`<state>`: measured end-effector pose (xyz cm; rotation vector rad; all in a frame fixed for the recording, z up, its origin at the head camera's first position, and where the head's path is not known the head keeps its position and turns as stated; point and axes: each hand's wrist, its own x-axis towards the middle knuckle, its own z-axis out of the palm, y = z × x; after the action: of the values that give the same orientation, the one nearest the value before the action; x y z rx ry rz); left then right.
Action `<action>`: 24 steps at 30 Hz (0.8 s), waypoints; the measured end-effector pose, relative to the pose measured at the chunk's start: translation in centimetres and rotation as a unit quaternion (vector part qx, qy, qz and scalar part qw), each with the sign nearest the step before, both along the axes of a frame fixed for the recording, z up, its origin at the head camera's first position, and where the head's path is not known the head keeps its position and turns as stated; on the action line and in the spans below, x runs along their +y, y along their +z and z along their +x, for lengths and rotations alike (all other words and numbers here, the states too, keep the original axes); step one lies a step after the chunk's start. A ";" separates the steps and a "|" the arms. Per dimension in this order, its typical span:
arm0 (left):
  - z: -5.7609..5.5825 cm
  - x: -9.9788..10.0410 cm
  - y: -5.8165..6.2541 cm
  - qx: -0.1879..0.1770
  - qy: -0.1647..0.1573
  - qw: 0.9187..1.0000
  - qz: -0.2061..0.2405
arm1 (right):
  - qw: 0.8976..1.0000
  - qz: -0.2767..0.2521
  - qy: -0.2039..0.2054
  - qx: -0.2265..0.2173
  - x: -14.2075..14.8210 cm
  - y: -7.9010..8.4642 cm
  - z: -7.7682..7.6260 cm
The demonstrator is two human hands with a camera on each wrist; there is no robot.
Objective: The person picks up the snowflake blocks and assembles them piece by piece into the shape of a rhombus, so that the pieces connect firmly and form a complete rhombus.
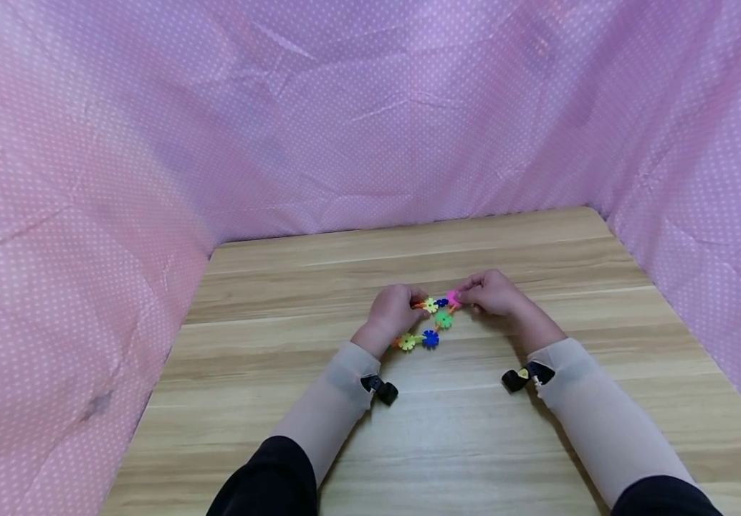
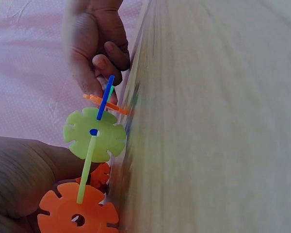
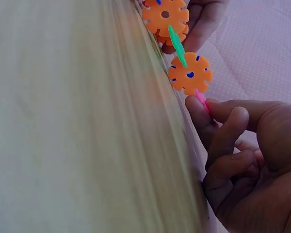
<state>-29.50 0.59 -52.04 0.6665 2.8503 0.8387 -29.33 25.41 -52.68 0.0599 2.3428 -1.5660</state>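
A loop-like chain of notched plastic flower discs, slotted together, lies between the two hands. My right hand (image 1: pixel 496 292) pinches a pink disc (image 1: pixel 453 298) at the chain's right corner; that pink disc (image 3: pixel 200 98) appears edge-on in the right wrist view, slotted into an orange disc (image 3: pixel 201 75). At the far left of the chain, my left hand (image 1: pixel 393 312) grips an orange disc (image 1: pixel 418 305) beside a yellow disc (image 1: pixel 431 305). A green disc (image 1: pixel 444 319), a blue disc (image 1: pixel 431 339) and another yellow disc (image 1: pixel 407 342) run along the near side.
The wood-grain table (image 1: pixel 461 444) extends around the hands. Pink dotted cloth (image 1: pixel 370 115) hangs behind it and on both sides. Each wrist wears a small black camera, one on the left (image 1: pixel 383 390) and one on the right (image 1: pixel 519 378).
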 end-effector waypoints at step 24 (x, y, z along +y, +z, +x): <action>0.0 0.2 -0.1 0.024 0.004 1.000 -0.005 | 0.996 0.024 -0.074 0.038 -2.4 -0.2 0.4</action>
<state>-29.52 0.77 -52.16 0.6853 2.8996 0.8208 -28.96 23.04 -52.87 0.1920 2.4865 -1.6053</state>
